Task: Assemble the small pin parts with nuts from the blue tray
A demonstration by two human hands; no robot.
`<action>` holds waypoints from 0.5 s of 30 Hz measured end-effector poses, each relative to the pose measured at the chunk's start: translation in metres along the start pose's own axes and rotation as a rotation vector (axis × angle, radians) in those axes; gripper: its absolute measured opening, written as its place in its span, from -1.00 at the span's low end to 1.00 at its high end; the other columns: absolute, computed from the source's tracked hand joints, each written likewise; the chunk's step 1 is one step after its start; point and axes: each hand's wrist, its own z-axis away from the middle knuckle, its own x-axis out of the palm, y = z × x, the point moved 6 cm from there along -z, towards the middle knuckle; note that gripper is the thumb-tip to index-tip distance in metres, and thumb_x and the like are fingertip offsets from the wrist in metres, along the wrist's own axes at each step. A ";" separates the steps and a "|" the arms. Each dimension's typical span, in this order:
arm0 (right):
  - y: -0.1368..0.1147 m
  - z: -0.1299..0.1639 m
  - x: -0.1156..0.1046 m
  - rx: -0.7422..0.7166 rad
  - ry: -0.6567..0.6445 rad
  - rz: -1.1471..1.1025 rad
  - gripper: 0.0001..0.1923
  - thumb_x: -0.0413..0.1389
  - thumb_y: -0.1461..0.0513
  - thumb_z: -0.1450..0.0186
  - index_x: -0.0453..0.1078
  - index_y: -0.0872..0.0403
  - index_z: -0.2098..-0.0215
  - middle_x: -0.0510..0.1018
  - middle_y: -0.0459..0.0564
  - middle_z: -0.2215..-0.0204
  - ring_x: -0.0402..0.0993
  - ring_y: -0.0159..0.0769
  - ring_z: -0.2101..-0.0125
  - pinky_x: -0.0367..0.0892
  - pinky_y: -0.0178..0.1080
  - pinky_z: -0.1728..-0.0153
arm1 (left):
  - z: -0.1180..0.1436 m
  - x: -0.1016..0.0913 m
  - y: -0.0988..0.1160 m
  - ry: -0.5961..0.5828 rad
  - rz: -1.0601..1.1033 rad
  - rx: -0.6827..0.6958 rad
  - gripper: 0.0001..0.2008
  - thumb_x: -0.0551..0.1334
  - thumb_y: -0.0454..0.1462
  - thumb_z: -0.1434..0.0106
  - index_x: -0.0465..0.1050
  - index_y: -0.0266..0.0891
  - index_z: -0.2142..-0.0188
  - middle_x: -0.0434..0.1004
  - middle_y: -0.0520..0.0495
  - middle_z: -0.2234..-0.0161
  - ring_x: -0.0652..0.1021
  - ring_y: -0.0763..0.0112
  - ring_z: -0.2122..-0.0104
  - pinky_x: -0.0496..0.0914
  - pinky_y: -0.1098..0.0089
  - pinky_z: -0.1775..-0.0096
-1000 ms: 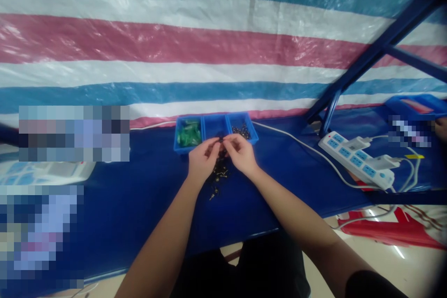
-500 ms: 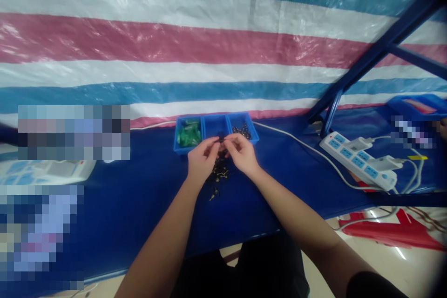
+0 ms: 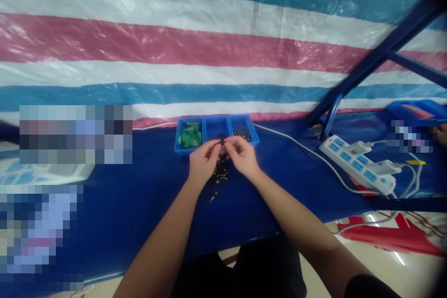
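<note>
Pinching: left hand (image 3: 203, 164) and right hand (image 3: 241, 158) meeting fingertip to fingertip, fingers of both closed on one tiny dark part (image 3: 222, 141), too small to identify.
Position: part held above the blue counter (image 3: 139, 195), just in front of the middle compartment of the blue three-part tray (image 3: 215, 126).
Axis: too small to tell; part midway between the hands, neither nearer.
Below: loose pile of small dark screw-like pieces (image 3: 218, 179) directly under the hands, toward the body.
Tray: green parts (image 3: 189, 134) at left, dark pieces (image 3: 241, 132) at right.
Surroundings: white power strip (image 3: 356, 164) well off to the right; striped tarp (image 3: 209, 46) behind.
</note>
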 end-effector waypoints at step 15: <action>0.001 -0.002 -0.002 -0.012 0.008 0.056 -0.69 0.18 -0.03 -0.35 0.46 0.04 0.16 0.66 -0.03 0.36 0.64 -0.31 0.41 0.54 -0.30 0.44 | -0.002 -0.002 0.000 -0.002 -0.116 0.050 -0.72 0.25 -0.12 -0.36 0.62 -0.19 0.06 0.69 -0.03 0.34 0.63 0.44 0.45 0.54 0.43 0.28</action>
